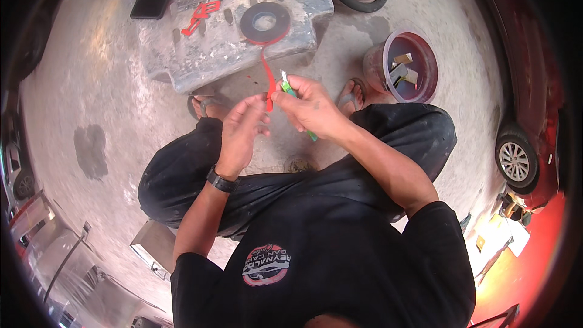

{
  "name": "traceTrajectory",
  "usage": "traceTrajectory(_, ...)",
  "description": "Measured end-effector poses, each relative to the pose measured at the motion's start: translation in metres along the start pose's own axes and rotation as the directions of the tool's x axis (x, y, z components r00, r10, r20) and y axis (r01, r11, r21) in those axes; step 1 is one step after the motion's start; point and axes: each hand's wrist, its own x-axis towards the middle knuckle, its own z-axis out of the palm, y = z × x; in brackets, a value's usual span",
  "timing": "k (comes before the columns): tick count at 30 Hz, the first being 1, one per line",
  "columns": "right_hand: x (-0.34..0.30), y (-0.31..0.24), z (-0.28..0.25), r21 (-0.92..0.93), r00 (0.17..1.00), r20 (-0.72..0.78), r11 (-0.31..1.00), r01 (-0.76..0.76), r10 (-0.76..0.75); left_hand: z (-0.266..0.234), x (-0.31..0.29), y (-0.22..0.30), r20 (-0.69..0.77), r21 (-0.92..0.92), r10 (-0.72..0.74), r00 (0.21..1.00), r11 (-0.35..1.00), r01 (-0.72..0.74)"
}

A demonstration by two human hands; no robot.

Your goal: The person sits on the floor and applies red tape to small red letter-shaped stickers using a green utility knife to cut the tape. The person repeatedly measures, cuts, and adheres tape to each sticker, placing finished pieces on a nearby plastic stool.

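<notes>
The chief risk was a cut. The right hand (316, 109) had its fingers closed around a slim green knife (288, 88), whose pale tip (283, 75) pointed away from the body, just beside the red strip (269, 73) and near the left hand (238, 130). A slip of the knife, or a sudden jerk of the strip, could have brought that tip against the left fingers. A second risk was the tape roll (282, 24): it lay flat by the near edge of the bench (212, 58), toward the near right corner, so a hard tug on the strip could have dragged it over. The strip, if sticky, might also have twisted, caught on skin or folded onto itself, since its loose end was short.

The strip ran from the roll over the bench's near edge and down to the hands, in the open above the floor (115, 109). Its end hung between the two sets of fingers, with the left fingertips at its left side and the right thumb against its right. Whether the left fingers were pinching it or only touching it could not be told; the rest of them were loosely curled.
</notes>
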Motion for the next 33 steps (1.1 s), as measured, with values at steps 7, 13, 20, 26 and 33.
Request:
traceTrajectory(7, -0.006, -0.011, 0.006, -0.209, 0.998, -0.06, 0.978, 0.002, -0.015, -0.004, 0.003, -0.018, -0.112, 0.427, 0.457, 0.882, 0.824, -0.373)
traceTrajectory(13, -0.023, 0.014, 0.001, -0.714, 0.877, 0.009, 0.611, 0.342, -0.48, 0.011, -0.005, 0.012, -0.024, 0.747, 0.65, 0.76, 0.517, -0.418)
traceTrajectory(20, -0.033, -0.005, 0.014, -0.9, 0.861, 0.123, 0.31, 0.306, -0.493, 0.013, -0.006, 0.015, 0.059, 0.78, 0.686, 0.725, 0.422, -0.463)
traceTrajectory(26, -0.034, 0.001, 0.013, -0.941, 0.844, 0.16, 0.18, 0.288, -0.511, 0.013, -0.006, 0.015, 0.065, 0.76, 0.679, 0.732, 0.442, -0.477)
traceTrajectory(33, -0.033, 0.007, 0.013, -0.958, 0.836, 0.176, 0.105, 0.267, -0.52, 0.011, -0.006, -0.002, -0.03, 0.666, 0.563, 0.826, 0.628, -0.403)
